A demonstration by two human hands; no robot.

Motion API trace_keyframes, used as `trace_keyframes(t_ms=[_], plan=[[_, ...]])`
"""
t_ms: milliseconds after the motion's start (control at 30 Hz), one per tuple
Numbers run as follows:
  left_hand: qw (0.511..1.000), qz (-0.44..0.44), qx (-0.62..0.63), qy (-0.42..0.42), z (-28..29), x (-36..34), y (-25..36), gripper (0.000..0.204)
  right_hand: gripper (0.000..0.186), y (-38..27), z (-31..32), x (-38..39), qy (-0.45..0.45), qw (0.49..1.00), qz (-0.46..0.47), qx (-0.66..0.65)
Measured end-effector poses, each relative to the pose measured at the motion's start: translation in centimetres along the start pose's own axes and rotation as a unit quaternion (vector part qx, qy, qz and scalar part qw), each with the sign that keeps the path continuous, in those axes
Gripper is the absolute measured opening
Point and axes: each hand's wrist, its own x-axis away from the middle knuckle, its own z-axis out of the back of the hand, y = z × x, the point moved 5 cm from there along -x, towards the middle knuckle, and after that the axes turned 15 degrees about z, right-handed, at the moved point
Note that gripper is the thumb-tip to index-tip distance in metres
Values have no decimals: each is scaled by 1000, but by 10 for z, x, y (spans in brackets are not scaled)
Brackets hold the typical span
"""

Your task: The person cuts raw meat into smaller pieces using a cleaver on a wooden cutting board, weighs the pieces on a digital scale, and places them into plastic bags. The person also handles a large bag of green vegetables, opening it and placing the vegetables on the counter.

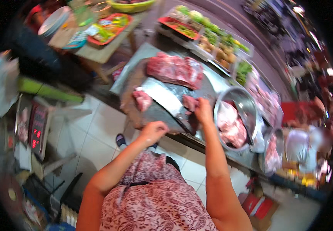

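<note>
A thick round wooden chopping board (130,102) lies on the counter before me. My right hand (204,111) is closed on a small piece of meat (190,102) at the board's right side. Near the board's front edge, my left hand (154,133) has its fingers curled together, with nothing visible in them. A broad cleaver (162,95) lies flat between the hands and the far meat, its dark handle pointing toward the near right. Left of the blade sits another chunk of meat (142,99). A large red slab of meat (175,70) rests across the board's far side.
Right of the board stands a steel bowl (256,117) holding big pieces of meat. Beyond are vegetable trays (216,46) and more meat (264,94). A wooden side table (105,52) carries a red tray (110,29). At left is a digital scale (38,129).
</note>
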Motion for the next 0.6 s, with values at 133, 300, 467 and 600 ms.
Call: trace_keyframes(t_ms=[133,300,467,600], plan=[[998,0,55,-19,-17,-18,23,31,27,12,25,-5,140,970,-157,-119],[874,48,478,-74,17,-19,34,62,42,-147,12,-45,15,952,32,-303],[708,-130,694,23,177,48,-39,17,48,-333,-67,-85,-115,906,64,-402],[766,-161,521,340,376,169,-109,18,44,-387,-98,-103,-85,893,116,-427]])
